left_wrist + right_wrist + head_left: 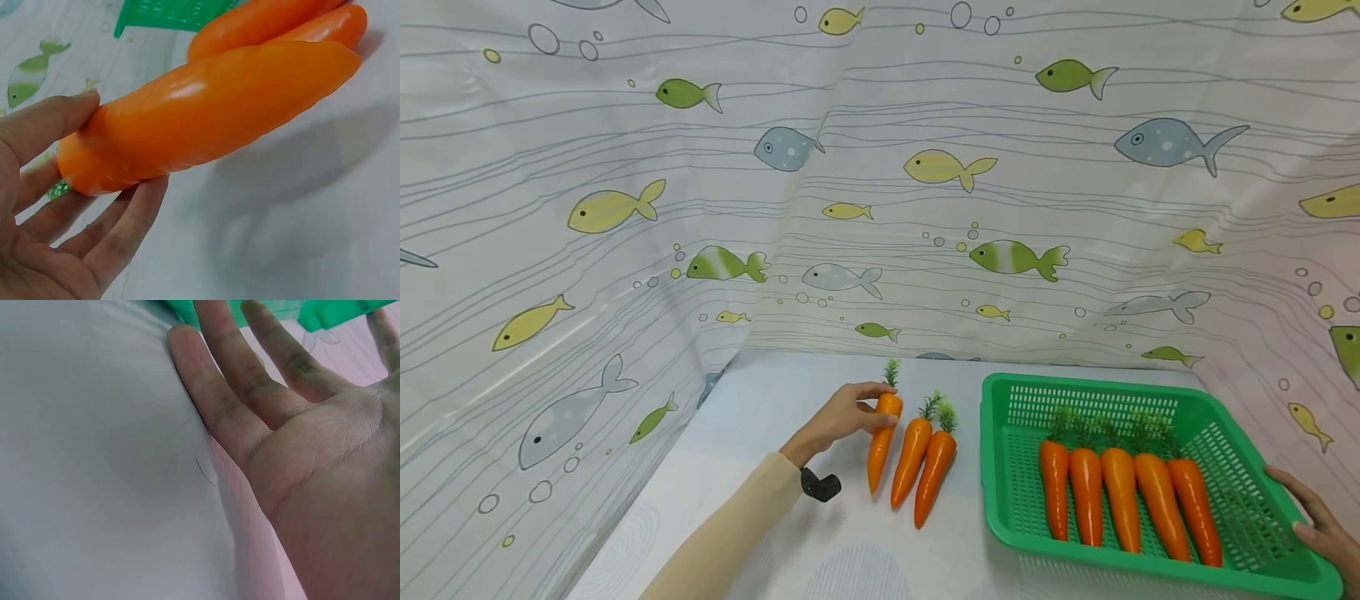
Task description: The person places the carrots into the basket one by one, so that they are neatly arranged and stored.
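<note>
In the head view my left hand (857, 412) pinches an orange carrot (882, 442) near its leafy top, and the tip points toward me. Seen from the left wrist, the thumb lies on one side of this carrot (212, 112) and the fingers on the other; a shadow falls on the table beneath. Two more carrots, one left (912, 462) and one right (936, 479), lie just right of it. My right hand (300, 431) is at the right side of the green basket (996, 467), its fingers extended by the rim.
Several carrots (1120, 500) lie side by side inside the basket, leaves toward the back. A white table (820, 550) carries everything. Behind and beside it hangs a fish-patterned sheet (910, 242), which meets the table along the back and left edges.
</note>
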A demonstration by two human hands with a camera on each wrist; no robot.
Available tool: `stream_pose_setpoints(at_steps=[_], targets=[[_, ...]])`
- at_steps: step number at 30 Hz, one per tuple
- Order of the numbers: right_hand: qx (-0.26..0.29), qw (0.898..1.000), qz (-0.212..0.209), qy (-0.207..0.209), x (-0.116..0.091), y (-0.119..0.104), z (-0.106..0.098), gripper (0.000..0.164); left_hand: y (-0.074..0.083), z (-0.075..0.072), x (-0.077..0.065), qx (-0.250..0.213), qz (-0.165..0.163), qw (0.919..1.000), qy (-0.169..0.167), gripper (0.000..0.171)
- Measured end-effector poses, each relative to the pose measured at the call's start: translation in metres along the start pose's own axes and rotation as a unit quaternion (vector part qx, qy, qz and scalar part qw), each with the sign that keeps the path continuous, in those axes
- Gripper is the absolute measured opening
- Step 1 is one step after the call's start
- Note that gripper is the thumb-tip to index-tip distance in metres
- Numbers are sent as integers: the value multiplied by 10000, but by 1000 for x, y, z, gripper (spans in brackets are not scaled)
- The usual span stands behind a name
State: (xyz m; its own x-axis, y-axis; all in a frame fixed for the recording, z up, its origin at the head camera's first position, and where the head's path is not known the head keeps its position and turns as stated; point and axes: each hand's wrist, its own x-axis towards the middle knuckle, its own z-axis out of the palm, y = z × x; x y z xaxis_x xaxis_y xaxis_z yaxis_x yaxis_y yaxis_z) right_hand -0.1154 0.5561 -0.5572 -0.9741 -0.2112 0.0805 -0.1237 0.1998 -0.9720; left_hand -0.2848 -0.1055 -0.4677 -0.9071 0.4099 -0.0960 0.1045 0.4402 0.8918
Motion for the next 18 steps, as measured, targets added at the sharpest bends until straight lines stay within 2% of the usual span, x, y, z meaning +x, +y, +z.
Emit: stream_pose_setpoints(at_steps=[8, 15, 18], targets=[[-260, 9996, 0, 69, 1, -1, 0, 68, 13, 6, 4, -3, 152, 9999, -5, 51], [-152, 9997, 173, 110, -1, -1, 1, 68, 28, 11, 10, -286, 304, 9991, -115, 53], [-325, 9990, 254, 150, -1, -1, 1, 68, 37, 14, 13, -412, 393, 9981, -222, 55]])
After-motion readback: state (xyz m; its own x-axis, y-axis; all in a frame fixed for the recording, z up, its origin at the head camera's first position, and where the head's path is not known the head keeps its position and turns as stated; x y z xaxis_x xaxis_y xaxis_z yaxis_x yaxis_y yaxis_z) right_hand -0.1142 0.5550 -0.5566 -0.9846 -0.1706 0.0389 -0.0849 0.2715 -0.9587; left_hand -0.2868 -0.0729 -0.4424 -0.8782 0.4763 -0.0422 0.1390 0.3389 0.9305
